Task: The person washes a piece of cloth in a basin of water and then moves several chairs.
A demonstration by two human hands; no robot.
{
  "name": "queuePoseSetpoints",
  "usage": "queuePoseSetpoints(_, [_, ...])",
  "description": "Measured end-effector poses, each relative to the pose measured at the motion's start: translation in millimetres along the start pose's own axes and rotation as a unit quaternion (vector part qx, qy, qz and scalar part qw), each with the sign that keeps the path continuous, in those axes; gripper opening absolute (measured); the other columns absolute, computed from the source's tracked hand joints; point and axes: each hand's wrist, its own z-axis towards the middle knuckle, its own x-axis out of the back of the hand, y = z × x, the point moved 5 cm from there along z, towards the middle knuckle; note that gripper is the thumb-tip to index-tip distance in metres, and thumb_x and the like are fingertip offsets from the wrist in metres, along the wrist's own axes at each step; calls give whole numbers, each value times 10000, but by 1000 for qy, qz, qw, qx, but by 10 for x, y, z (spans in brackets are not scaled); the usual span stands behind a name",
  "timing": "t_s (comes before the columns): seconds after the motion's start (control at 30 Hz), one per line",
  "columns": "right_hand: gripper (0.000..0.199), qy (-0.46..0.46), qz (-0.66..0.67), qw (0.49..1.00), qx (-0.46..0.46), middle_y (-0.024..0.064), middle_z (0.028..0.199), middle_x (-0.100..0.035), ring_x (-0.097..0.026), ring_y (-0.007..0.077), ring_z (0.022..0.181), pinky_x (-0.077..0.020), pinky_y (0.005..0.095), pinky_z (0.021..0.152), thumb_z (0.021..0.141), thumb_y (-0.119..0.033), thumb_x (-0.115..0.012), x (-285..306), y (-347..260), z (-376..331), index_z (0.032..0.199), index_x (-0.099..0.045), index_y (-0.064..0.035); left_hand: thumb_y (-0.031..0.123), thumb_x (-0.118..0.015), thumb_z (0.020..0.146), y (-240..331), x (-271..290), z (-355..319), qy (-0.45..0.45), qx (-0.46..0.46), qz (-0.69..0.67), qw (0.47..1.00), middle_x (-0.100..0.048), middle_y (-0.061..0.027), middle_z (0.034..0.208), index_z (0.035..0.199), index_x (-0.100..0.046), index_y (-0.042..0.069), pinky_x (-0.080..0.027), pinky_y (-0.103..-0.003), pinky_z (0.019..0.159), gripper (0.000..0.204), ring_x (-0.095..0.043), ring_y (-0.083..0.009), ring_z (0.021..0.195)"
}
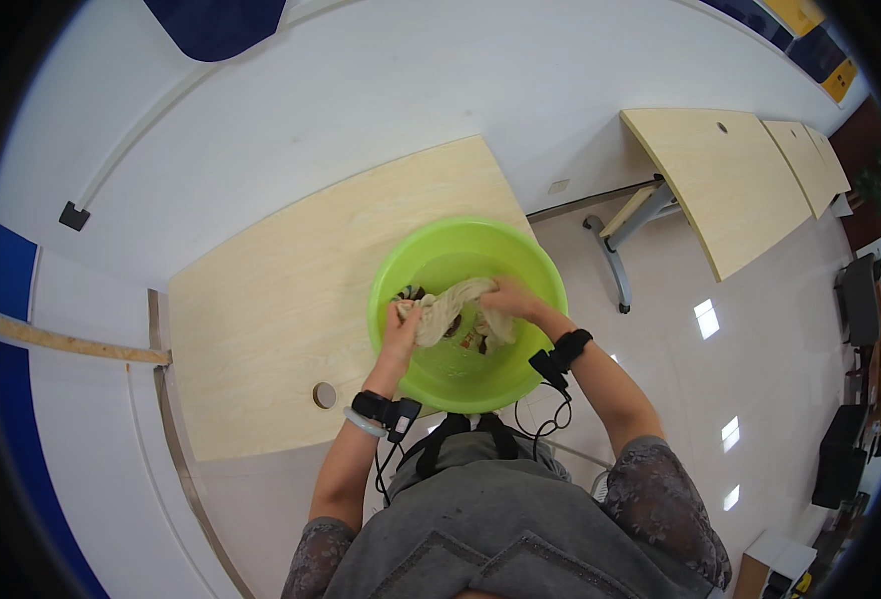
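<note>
A cream-coloured cloth (450,302), twisted and bunched, stretches between my two hands inside a lime-green basin (470,394). My left hand (402,325) grips its left end near the basin's left side. On the other side, my right hand (510,298) is closed round the cloth's upper right part, and a loose fold hangs below it. Dark and coloured patches show beneath the cloth; whether they belong to it or to other fabric I cannot tell. What looks like shallow water covers the basin's bottom.
The basin stands at the right end of a pale wooden table (271,319) against a white wall. A round table grommet (325,395) lies left of my left forearm. Further right stand more wooden tables (720,180) on a glossy floor. Cables hang from my wrist straps.
</note>
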Motion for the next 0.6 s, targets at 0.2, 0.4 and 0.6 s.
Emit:
queuePoseSetpoints(0.2, [519, 57, -332, 939, -73, 229, 759, -597, -590, 363, 710, -481, 416, 616, 686, -221, -619, -257, 77, -34, 1111, -462, 32, 272, -560, 848, -163, -261, -123, -41, 16, 185, 982, -432, -142, 1142, 1319, -150, 204, -457, -294, 679, 628, -533, -176, 877])
queuePoseSetpoints(0.4, [541, 62, -269, 960, -39, 218, 856, -597, -582, 357, 789, -470, 422, 684, 718, -225, -571, -271, 410, 77, 1199, -428, -24, 349, -556, 849, -190, -386, -314, -78, 155, 59, 983, -288, -235, 1291, 1329, -40, 264, -471, -398, 790, 710, -530, -319, 969])
queuePoseSetpoints(0.6, [387, 16, -72, 996, 39, 230, 883, -582, -563, 370, 814, -449, 402, 734, 705, -249, -535, -426, -752, -287, 1023, -533, -28, 485, -469, 858, -137, -504, -247, -72, 217, -186, 955, -430, -141, 1176, 1233, -298, 174, -465, -380, 803, 517, -552, -248, 890])
